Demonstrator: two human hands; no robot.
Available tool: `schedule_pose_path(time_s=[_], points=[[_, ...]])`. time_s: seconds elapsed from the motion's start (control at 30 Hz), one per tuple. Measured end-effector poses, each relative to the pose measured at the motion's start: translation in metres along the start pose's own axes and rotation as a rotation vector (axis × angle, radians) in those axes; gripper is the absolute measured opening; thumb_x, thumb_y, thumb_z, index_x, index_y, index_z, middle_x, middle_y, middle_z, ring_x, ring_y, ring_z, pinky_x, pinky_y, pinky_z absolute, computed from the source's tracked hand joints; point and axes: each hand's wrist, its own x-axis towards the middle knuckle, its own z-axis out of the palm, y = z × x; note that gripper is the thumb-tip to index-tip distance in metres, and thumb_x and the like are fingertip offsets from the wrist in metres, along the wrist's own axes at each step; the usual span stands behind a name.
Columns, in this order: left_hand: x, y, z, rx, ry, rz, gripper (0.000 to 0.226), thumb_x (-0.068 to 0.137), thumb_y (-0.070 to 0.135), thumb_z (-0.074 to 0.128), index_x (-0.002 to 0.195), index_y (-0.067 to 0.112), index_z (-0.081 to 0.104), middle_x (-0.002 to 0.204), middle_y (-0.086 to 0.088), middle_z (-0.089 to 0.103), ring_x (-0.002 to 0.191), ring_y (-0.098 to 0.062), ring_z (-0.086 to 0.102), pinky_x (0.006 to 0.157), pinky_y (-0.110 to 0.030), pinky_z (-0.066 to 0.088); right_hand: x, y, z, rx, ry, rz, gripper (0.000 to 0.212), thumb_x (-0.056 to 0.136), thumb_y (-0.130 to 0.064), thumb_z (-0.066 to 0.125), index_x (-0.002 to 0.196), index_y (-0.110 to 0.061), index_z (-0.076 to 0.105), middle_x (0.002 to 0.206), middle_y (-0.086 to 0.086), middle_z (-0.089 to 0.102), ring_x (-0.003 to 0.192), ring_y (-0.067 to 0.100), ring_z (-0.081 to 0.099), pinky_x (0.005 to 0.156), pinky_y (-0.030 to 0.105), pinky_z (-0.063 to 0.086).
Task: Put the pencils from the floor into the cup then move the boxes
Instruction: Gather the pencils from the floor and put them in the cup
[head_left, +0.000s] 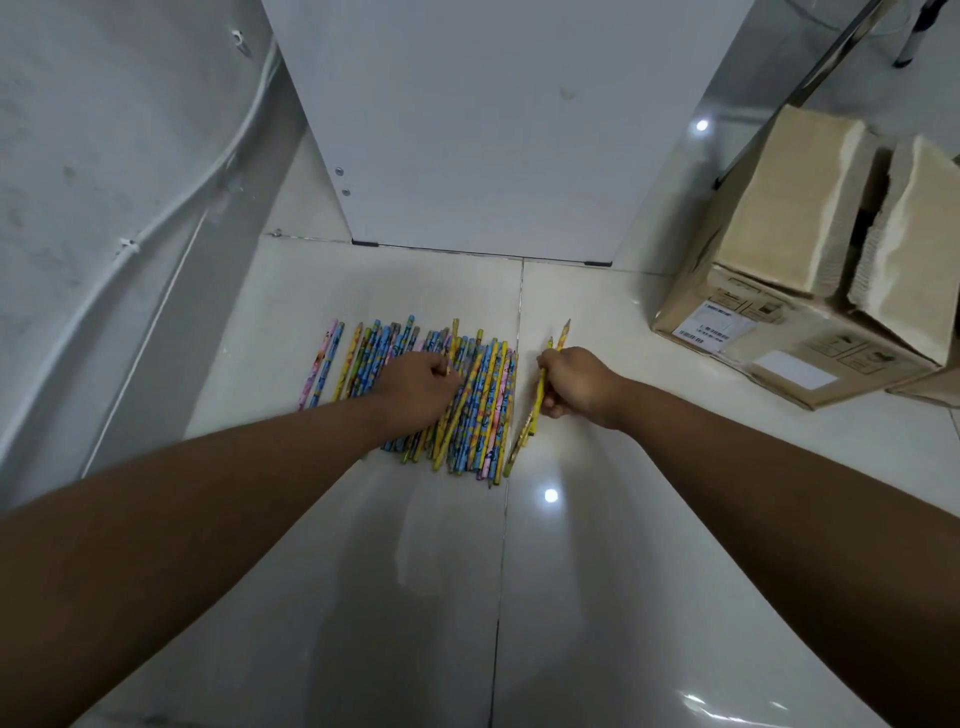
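On a glossy cream tiled floor (519, 597), a dense row of patterned pencils (483, 410) in blue, yellow, pink and green lies side by side, each running roughly from 6 to 12 o'clock. The row sits at the centre of the view, just short of a tall white cabinet panel (493, 130) standing at 12 o'clock.

Two bare forearms reach in from 7 and 5 o'clock. The left hand (418, 387) rests knuckles-up on the middle of the row. Its grip is curled closed, fingertips pinching among the topmost pencils. The right hand (579, 384) is just off the row's 3 o'clock end, over bare tile. Its grip is clamped round a small bundle of yellow pencils (537, 410). Their sharpened points stick out towards 12 o'clock and their other ends slant down towards 7 o'clock, close to the row's edge.

At 2 o'clock, well apart from the pencils, stands a brown cardboard box (779, 234) with its top flaps open and a white barcode label on its near side. A sliver of a second brown box (930, 389) shows at its 4 o'clock corner. From 9 to 11 o'clock runs a grey wall (78, 156) with a white cable (171, 208) clipped to it.
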Motion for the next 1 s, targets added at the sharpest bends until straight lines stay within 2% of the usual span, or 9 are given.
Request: schedule_pose_path(time_s=[0.17,0.27,0.5,0.6,0.7,0.77,0.87,0.93,1.0], points=[[0.005,0.003,0.001,-0.013,-0.029,-0.047,0.028,0.109,0.027,0.045,0.088,0.009,0.051,0.086,-0.018,0.059,0.068,-0.025,0.05,0.06,-0.033,0.04,-0.001,0.0,0.004,0.019,-0.009,-0.071,0.045,0.113,-0.025,0.04,0.077,-0.003,0.058,0.055,0.014,0.057,0.041,0.023,0.049,0.043,0.025,0.042],[0.006,0.007,0.005,-0.094,-0.075,-0.063,0.029,0.109,0.03,0.046,0.094,0.008,0.057,0.082,-0.012,0.055,0.066,-0.023,0.048,0.06,-0.034,0.04,-0.001,-0.002,0.006,0.129,-0.027,-0.083,0.035,0.113,-0.028,0.048,0.092,-0.006,0.063,0.065,0.012,0.068,0.045,0.018,0.058,0.046,0.026,0.051],[-0.012,0.029,0.016,-0.152,-0.207,0.037,0.072,0.086,0.088,0.044,0.076,0.019,0.063,0.072,0.0,0.06,0.064,-0.014,0.057,0.064,-0.03,0.04,-0.001,-0.014,0.011,0.5,-0.153,-0.036,0.016,0.106,-0.015,0.064,0.108,-0.001,0.07,0.077,0.012,0.074,0.061,0.017,0.073,0.061,0.029,0.062],[-0.015,0.035,0.017,-0.159,-0.244,0.042,0.061,0.092,0.079,0.047,0.087,0.024,0.074,0.083,-0.002,0.069,0.069,-0.01,0.063,0.065,-0.029,0.042,-0.003,-0.016,0.011,0.48,-0.193,-0.059,0.033,0.098,-0.015,0.076,0.116,0.012,0.07,0.09,0.019,0.075,0.079,0.023,0.076,0.073,0.028,0.063],[-0.014,0.035,0.017,-0.168,-0.271,0.065,0.051,0.103,0.06,0.049,0.078,0.019,0.066,0.067,0.002,0.056,0.054,-0.009,0.047,0.057,-0.028,0.036,-0.011,-0.017,0.006,0.34,-0.224,-0.084,0.041,0.089,-0.033,0.084,0.108,0.003,0.076,0.094,0.015,0.08,0.078,0.016,0.077,0.07,0.022,0.062],[-0.013,0.034,0.02,-0.189,-0.283,0.039,0.048,0.108,0.049,0.046,0.088,0.009,0.064,0.07,-0.003,0.052,0.061,-0.017,0.046,0.063,-0.031,0.038,-0.016,-0.02,-0.001,0.181,-0.148,-0.135,0.05,0.09,-0.05,0.079,0.103,-0.002,0.078,0.09,0.01,0.081,0.07,0.013,0.074,0.065,0.023,0.062],[-0.01,0.033,0.023,-0.223,-0.25,-0.009,0.039,0.112,0.039,0.038,0.107,0.014,0.067,0.078,-0.011,0.051,0.073,-0.024,0.049,0.072,-0.037,0.042,-0.014,-0.018,-0.027,-0.081,0.24,-0.198,0.05,0.099,-0.06,0.064,0.101,-0.012,0.08,0.093,0.007,0.08,0.068,0.02,0.073,0.064,0.029,0.061],[-0.009,0.033,0.022,-0.23,-0.202,-0.018,0.035,0.113,0.04,0.036,0.113,0.021,0.065,0.076,-0.006,0.054,0.071,-0.023,0.053,0.071,-0.035,0.043,-0.008,-0.008,-0.053,-0.436,0.51,-0.162,0.038,0.1,-0.044,0.063,0.113,-0.011,0.075,0.116,0.012,0.076,0.102,0.032,0.072,0.088,0.035,0.059],[-0.008,0.031,0.019,-0.21,-0.153,-0.014,0.033,0.112,0.042,0.036,0.113,0.027,0.065,0.078,-0.004,0.057,0.069,-0.019,0.053,0.066,-0.032,0.043,-0.004,0.008,-0.074,-0.667,0.568,0.069,0.055,0.094,-0.032,0.066,0.143,-0.011,0.055,0.147,0.021,0.056,0.135,0.04,0.055,0.108,0.045,0.05]])
